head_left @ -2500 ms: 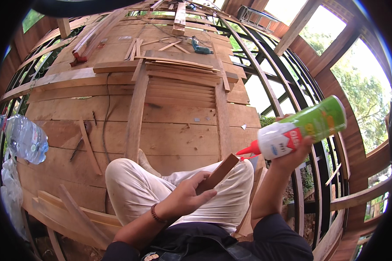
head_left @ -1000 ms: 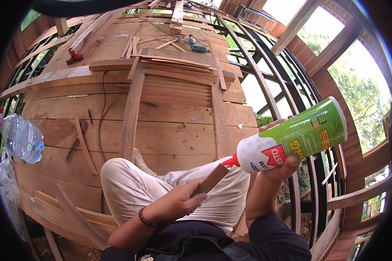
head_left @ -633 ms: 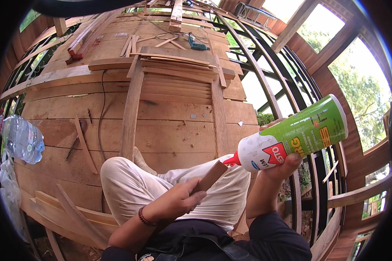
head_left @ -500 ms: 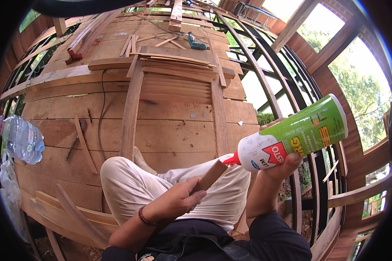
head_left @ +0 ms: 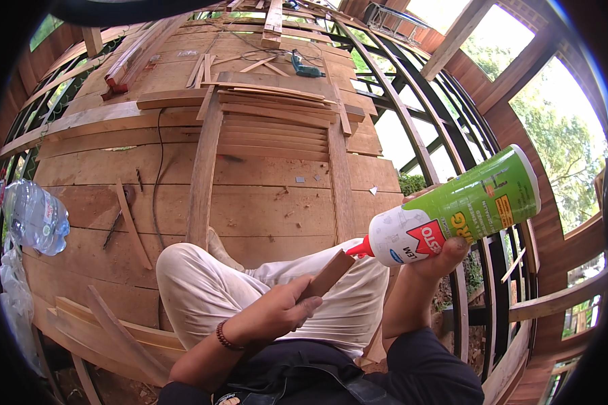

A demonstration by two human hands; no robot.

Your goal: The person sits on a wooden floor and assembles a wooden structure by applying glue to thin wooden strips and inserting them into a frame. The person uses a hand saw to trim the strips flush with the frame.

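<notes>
- The right arm rose bent, its right hand point(head_left: 434, 264) wrapped round a green-and-white bottle point(head_left: 493, 196).
- The left forearm slanted up rightward, its left hand point(head_left: 281, 312) clasping a wood piece point(head_left: 328, 275) above the lap.
- The bottle sloped down leftward, contents hidden.
- A clear jug point(head_left: 35, 217) sat far left.
- The wood's long axis ran up rightward, ending at the red nozzle point(head_left: 363, 248).

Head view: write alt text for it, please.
The right hand holds a tilted green and white plastic bottle, its red nozzle at the end of a brown wooden strip in the left hand, over off-white trousers.
</notes>
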